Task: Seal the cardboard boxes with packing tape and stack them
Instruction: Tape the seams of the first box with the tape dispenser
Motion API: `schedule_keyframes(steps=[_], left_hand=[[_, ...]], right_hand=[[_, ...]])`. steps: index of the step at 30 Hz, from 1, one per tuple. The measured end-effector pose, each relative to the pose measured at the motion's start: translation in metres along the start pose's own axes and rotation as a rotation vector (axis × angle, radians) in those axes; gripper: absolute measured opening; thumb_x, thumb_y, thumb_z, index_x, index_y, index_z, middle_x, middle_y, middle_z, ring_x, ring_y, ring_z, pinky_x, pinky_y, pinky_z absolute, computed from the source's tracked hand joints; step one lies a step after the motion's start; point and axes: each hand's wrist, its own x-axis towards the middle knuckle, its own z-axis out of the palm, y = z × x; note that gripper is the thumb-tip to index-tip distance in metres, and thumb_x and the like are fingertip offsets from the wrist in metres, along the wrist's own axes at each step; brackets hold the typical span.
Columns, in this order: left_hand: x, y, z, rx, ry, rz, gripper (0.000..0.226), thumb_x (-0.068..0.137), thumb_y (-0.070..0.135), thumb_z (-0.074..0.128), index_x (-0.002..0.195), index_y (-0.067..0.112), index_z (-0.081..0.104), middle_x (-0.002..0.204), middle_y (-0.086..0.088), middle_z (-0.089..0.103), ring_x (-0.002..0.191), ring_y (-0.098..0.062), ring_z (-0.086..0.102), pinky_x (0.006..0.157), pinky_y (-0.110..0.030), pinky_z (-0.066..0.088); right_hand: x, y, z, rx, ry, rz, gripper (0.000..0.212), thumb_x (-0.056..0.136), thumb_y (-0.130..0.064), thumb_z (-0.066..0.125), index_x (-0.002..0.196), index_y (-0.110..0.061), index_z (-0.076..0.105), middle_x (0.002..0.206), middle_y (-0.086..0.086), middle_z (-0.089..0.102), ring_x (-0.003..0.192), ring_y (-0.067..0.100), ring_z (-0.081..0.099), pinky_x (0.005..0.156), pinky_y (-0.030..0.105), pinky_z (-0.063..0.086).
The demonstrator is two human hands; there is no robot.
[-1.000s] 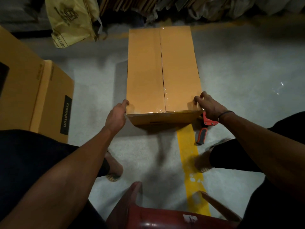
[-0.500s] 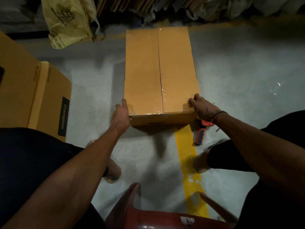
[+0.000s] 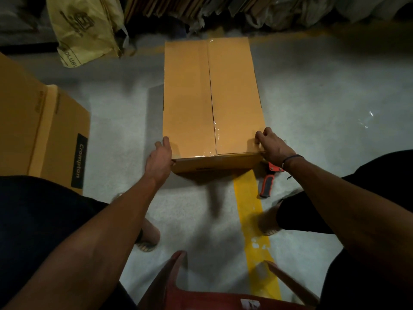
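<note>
A closed brown cardboard box (image 3: 190, 97) stands on the floor in front of me, with clear tape along its centre seam and over the near edge. My left hand (image 3: 159, 158) presses flat against the box's near left corner, fingertips up by the top edge. My right hand (image 3: 271, 146) grips the near right corner, its fingers curled over the top edge. A red and black tape dispenser (image 3: 268, 181) lies on the floor just behind my right wrist, partly hidden by it.
A larger brown carton (image 3: 44, 130) marked Crompton stands at the left. A yellow bag (image 3: 87, 30) and flattened cardboard (image 3: 167, 7) line the back. A yellow floor stripe (image 3: 252, 220) runs toward me. A red plastic chair (image 3: 201, 296) is under me, between my feet.
My right hand has slid a little left onto the box's near right corner. My left hand has stayed at the near left corner. The box has hardly shifted.
</note>
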Motion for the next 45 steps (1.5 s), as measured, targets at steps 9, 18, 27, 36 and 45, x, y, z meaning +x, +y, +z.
schedule_keyframes(steps=[9,18,27,36,45], left_hand=[[0.014,-0.005,-0.006,-0.04,-0.078,-0.044,0.09,0.074,0.02,0.093,0.135,0.006,0.029,0.113,-0.023,0.06,0.102,-0.044,0.067,0.071,-0.044,0.047],[0.032,0.053,-0.011,-0.438,-0.244,-0.484,0.178,0.035,0.087,0.084,0.161,0.009,-0.015,0.167,-0.028,0.004,0.152,-0.048,0.019,0.12,-0.061,0.029],[0.028,0.056,0.005,-0.475,-0.062,-0.564,0.157,0.04,0.07,0.096,0.157,0.017,0.005,0.155,-0.021,0.025,0.14,-0.042,0.033,0.111,-0.052,0.038],[0.039,0.028,0.002,-0.777,-0.006,-0.65,0.115,0.059,0.038,0.1,0.15,0.017,0.032,0.151,-0.018,0.037,0.137,-0.039,0.045,0.109,-0.049,0.047],[0.111,0.083,-0.021,-0.504,0.032,-0.584,0.171,0.037,0.095,0.075,0.162,0.011,-0.005,0.167,-0.025,0.011,0.153,-0.045,0.015,0.12,-0.061,0.019]], right_hand=[[0.004,0.0,-0.001,0.011,-0.013,0.011,0.048,0.082,-0.001,0.072,0.119,-0.014,0.046,0.119,0.012,0.042,0.1,0.034,0.054,0.085,0.044,0.053],[0.029,-0.058,-0.002,0.262,-0.005,0.418,0.143,0.042,-0.078,0.086,0.154,-0.033,0.011,0.157,0.015,0.012,0.143,0.047,0.018,0.107,0.07,0.032],[0.033,-0.084,0.026,0.208,0.049,0.503,0.162,0.033,-0.102,0.064,0.158,-0.02,0.002,0.167,0.021,-0.013,0.152,0.05,-0.005,0.111,0.079,0.015],[0.036,-0.059,0.017,0.463,0.229,0.554,0.126,0.04,-0.077,0.089,0.144,-0.03,0.035,0.158,0.011,0.017,0.144,0.042,0.021,0.109,0.067,0.031],[0.098,-0.074,-0.005,0.559,0.219,0.716,0.165,0.033,-0.094,0.074,0.161,-0.022,-0.001,0.167,0.02,0.006,0.153,0.043,0.008,0.114,0.074,0.016]])
